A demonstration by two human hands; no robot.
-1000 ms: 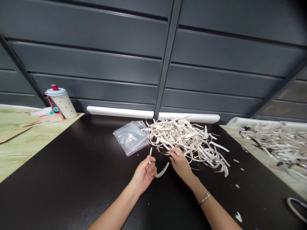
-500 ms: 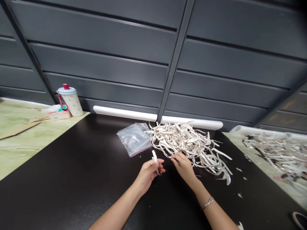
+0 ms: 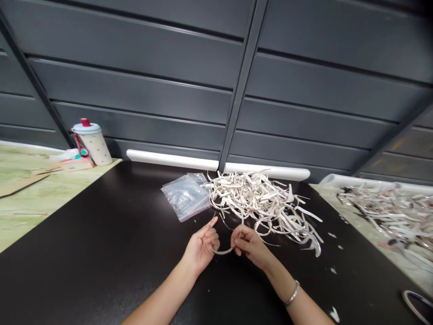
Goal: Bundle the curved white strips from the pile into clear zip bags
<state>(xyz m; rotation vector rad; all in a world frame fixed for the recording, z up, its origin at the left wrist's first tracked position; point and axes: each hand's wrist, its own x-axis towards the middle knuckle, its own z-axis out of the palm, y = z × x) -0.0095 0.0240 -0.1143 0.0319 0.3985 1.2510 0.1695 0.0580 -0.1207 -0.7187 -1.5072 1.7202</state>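
My left hand [image 3: 202,245] and my right hand [image 3: 251,246] are both closed on one thin curved white strip [image 3: 221,251], which bows down between them just above the black table [image 3: 101,253]. Right behind my hands lies a loose pile of similar white strips [image 3: 260,201]. A stack of clear zip bags [image 3: 186,195] rests to the left of the pile. A metal bracelet [image 3: 292,293] is on my right wrist.
A white spotted cup with a teal lid [image 3: 91,142] stands at the back left on a greenish mat [image 3: 40,198]. A second heap of strips [image 3: 392,212] lies at the right. A tape roll [image 3: 417,302] shows at the lower right corner. Grey panels rise behind the table.
My right hand has drawn back from the pile and closed on the far end of the strip that my left hand held. The strip now bends between both hands.
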